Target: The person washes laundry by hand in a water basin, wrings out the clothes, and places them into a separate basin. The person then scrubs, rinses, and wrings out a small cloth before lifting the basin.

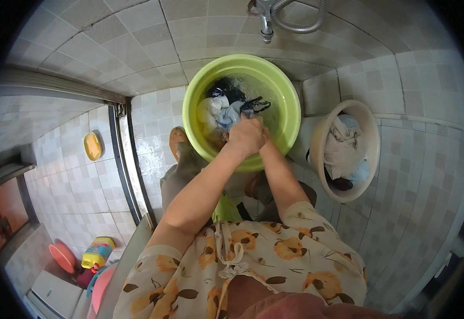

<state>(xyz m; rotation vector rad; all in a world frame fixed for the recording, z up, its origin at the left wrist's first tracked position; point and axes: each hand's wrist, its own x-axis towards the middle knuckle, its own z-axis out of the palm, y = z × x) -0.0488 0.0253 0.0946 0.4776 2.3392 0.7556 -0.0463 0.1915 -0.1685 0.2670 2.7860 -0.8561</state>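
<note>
Over a lime-green basin (190,109) of water and laundry, my two hands are pressed together. My left hand (245,137) is closed, its knuckles covering most of my right hand (266,133), which is closed as well. A black strappy garment (257,105) sticks out from between them; the gripped part is hidden by my fingers. Right beside them, a light blue cloth (228,115) lies bunched up. Farther back in the basin are a white cloth (218,102) and a black cloth (225,89), partly in the water.
A beige tub (317,154) of clothes stands on the tiles at the right. Above the basin, a metal tap (266,29) with a hose juts from the wall. A door track (131,159) runs along the left, beyond it a yellow soap dish (92,146) and a detergent bottle (99,252).
</note>
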